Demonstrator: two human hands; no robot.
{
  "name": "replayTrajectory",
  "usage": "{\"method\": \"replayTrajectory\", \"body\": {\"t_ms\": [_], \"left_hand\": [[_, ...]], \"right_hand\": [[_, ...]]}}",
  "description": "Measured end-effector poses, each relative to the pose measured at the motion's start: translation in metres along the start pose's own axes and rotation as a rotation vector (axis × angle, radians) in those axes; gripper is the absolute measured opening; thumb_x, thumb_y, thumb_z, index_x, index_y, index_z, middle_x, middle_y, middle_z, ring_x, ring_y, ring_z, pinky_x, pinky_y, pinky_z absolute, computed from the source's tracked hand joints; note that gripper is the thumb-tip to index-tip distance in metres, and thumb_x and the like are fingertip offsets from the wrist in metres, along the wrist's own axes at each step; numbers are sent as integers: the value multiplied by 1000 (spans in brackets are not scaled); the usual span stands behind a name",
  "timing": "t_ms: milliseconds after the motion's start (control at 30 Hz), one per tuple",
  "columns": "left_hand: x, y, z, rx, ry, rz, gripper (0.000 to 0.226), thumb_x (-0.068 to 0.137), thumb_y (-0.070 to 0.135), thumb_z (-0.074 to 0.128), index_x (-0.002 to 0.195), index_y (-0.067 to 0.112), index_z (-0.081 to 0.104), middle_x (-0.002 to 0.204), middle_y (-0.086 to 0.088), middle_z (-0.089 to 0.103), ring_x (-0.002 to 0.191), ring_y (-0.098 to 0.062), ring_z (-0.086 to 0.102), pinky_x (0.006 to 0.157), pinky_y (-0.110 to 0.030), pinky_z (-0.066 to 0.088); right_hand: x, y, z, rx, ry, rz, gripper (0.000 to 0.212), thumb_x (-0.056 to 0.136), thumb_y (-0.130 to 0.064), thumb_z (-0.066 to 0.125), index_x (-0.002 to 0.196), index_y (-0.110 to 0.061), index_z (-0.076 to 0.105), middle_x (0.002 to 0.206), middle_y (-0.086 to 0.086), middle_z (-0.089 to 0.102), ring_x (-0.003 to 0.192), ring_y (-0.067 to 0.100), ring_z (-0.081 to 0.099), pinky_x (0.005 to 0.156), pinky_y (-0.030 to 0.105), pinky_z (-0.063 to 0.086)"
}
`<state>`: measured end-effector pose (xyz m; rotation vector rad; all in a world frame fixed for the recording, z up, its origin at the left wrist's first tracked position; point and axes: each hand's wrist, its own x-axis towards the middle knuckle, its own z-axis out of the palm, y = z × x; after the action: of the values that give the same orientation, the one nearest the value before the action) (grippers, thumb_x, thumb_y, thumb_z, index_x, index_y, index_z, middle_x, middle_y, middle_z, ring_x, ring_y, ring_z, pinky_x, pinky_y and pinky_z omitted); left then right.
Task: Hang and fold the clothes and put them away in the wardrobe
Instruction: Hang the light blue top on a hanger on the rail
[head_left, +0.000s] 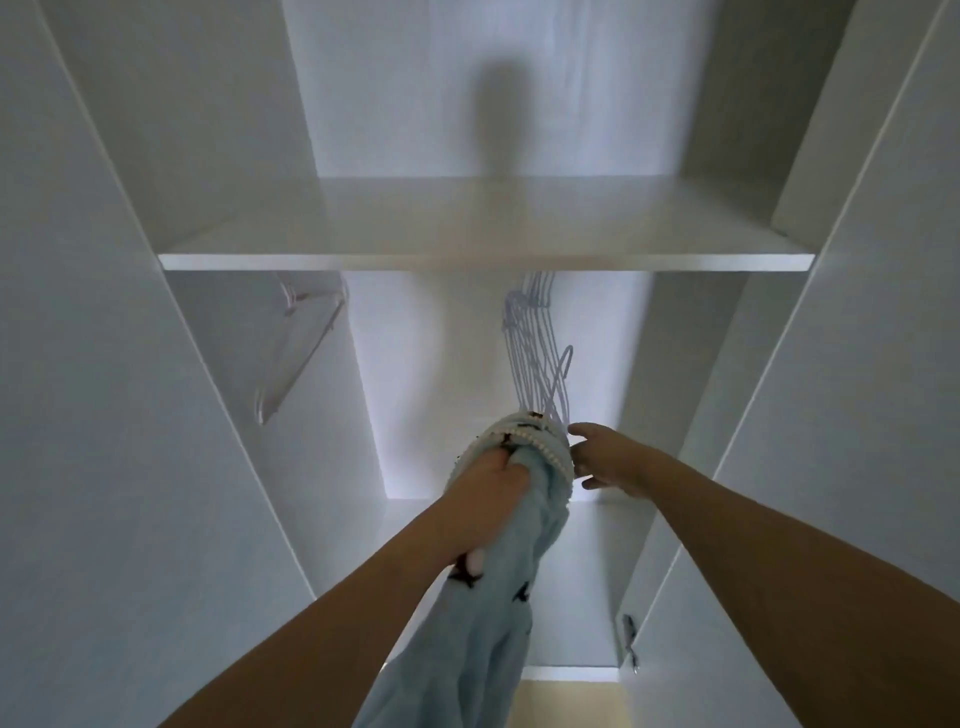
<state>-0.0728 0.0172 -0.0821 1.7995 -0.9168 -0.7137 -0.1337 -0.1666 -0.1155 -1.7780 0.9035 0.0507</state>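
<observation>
— Clothes: where is the light-blue garment (524, 561) held?
— Bunched in the left hand (488, 488), fingers curled round it, below the wardrobe shelf (483, 261).
— And the right hand (605, 457)?
— Spread open beside the pale hangers (535, 358); nothing is gripped.

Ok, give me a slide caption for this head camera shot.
Left hand grips a light blue garment inside the white wardrobe while the right hand reaches toward the bunched hangers.

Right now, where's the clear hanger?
Head view, left side: the clear hanger hangs alone under the shelf, well apart from the bunched lilac hangers at centre.
</observation>
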Motion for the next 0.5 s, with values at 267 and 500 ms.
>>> {"method": "replayTrajectory", "body": {"t_ms": [267, 500], "left_hand": [[53, 15, 77, -13, 17, -38, 25, 96, 12, 35, 101, 12, 60, 102, -3, 61, 100, -18, 58, 88, -29, 47], [99, 55, 131, -20, -147, -315, 21, 98, 9, 38, 81, 13, 49, 87, -9, 57, 68, -20, 56, 58, -30, 52]], "right_hand": [[-70, 65, -62, 152, 20, 242, 46, 88, -1, 47, 134, 0, 43, 116, 13, 58, 96, 27, 60, 94, 41, 46], [-111, 78, -89, 144, -134, 294, 56, 87, -27, 63, 136, -8, 46, 137, 17, 51, 123, 34, 52, 109, 50, 36]]}}
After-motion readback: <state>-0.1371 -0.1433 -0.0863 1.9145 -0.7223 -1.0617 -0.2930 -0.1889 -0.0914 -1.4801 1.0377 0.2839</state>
